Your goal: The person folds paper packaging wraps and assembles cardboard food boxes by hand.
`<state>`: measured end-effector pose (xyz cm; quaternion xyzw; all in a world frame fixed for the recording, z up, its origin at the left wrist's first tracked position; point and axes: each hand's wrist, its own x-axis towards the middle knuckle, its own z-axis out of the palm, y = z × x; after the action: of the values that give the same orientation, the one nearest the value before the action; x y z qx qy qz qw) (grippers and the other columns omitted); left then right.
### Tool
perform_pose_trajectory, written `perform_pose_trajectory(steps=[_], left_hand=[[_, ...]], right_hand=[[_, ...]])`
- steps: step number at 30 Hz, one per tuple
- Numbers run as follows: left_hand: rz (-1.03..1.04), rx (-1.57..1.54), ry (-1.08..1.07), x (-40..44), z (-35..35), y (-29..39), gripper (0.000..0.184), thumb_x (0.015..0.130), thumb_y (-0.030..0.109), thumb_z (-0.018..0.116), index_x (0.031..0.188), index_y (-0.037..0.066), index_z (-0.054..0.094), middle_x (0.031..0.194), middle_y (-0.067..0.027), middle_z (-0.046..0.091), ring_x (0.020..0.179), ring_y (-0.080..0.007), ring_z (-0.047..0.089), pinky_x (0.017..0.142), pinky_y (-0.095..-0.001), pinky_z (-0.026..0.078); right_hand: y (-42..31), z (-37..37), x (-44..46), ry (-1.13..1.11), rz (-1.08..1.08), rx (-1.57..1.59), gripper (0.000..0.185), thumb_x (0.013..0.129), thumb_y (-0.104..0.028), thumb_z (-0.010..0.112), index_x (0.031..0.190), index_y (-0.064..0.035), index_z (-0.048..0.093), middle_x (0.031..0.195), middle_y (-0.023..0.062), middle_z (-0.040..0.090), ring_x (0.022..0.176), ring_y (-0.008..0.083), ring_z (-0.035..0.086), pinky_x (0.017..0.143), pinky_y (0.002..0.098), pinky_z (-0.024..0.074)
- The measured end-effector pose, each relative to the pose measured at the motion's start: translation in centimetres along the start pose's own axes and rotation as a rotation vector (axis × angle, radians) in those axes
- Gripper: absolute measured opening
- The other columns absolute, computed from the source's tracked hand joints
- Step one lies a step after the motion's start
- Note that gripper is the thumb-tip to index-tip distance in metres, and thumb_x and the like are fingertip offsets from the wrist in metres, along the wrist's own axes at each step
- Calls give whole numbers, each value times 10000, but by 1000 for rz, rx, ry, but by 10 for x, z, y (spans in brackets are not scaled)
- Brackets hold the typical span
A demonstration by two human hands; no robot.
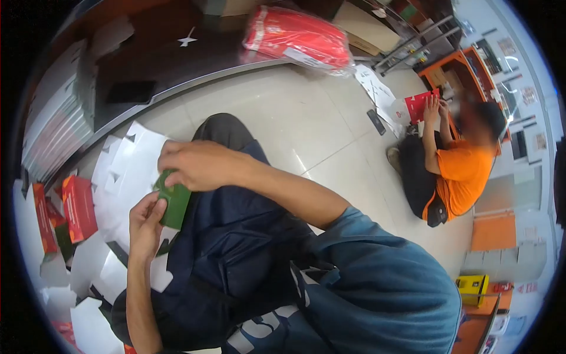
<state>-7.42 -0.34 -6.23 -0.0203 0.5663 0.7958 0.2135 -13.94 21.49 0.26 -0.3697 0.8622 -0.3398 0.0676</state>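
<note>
A small folded green card box is held over my lap, near the left side of the view. My left hand pinches its lower left edge between thumb and fingers. From above, my right hand grips the top end, fingers curled over it. Behind the box lies a stack of white flat card sheets with cut notches. Part of the box is covered by my fingers.
Red boxes stand at the left, beside loose white card pieces. A dark table carries a red plastic-wrapped bundle. To the right, a person in an orange shirt sits on the floor holding a red card piece.
</note>
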Motion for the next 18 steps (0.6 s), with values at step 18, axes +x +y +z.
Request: perform_pose_trajectory(steps=[18], left_hand=[[-97,57,-11,-7,9,-1,183,948,54,594,1105,-31,635,987,-65,681,875,-100,630,784,-240,489]], right_hand=[[-4,7,-20,-73,-80,70,169,869,-179,663,962,-40,643,1045,140,577,861,347,645,719,441,493]])
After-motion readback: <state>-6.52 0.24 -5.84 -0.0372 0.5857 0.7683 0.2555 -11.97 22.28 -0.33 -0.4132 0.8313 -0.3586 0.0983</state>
